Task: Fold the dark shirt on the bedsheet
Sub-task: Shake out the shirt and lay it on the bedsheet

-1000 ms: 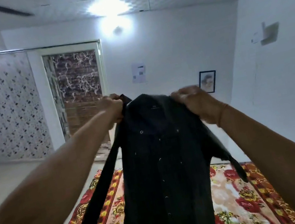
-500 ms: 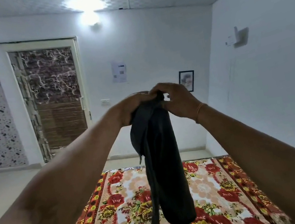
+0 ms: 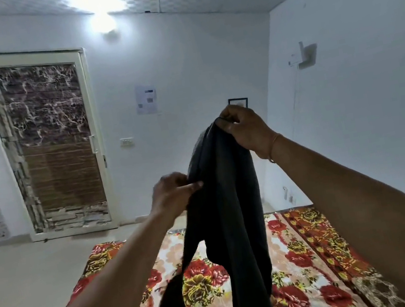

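The dark shirt (image 3: 230,218) hangs in the air, folded lengthwise into a narrow strip, with a sleeve dangling at its lower left. My right hand (image 3: 246,129) pinches the shirt's top end, held high. Lower and to the left, my left hand (image 3: 173,195) pinches the shirt's left edge. Below the shirt lies the floral bedsheet (image 3: 310,264), red and yellow roses on a pale ground, spread flat on the floor.
A white wall stands close on the right. A patterned door (image 3: 51,144) is at the back left, bare pale floor (image 3: 29,281) left of the bedsheet. A small framed picture (image 3: 238,101) hangs behind my right hand.
The shirt went from held wide open by both shoulders to folded in half lengthwise. My left hand has since dropped from the top down the shirt's left edge; my right hand stays on top.
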